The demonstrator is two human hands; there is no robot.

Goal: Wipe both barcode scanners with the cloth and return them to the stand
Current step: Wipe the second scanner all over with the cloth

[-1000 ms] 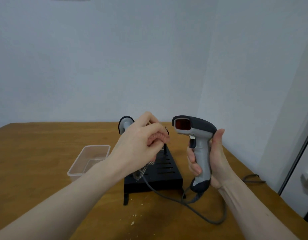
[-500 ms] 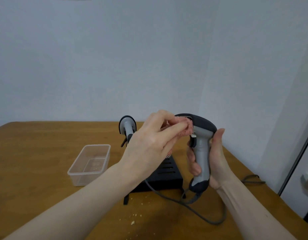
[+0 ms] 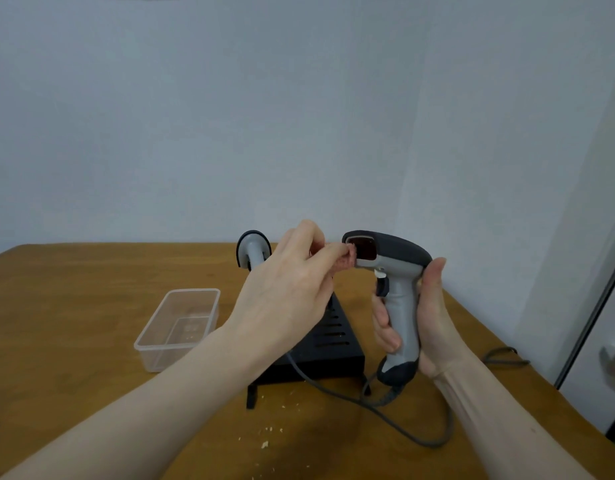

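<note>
Above the wooden bench (image 3: 74, 306), we grip the scanner (image 3: 398, 292) in our right hand (image 3: 427, 323) while our left hand (image 3: 288, 292) pinches the cloth (image 3: 346, 259) against its window; the trailing cable (image 3: 385, 414) could snag the stand (image 3: 330, 344).

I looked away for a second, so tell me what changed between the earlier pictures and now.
The left hand, pinching the cloth, moved up and right from over the stand to the scanner, and the cloth now touches the edge of its red window. The right hand kept its grip on the handle, upright. The second scanner, the tub and the cable stayed put.
</note>
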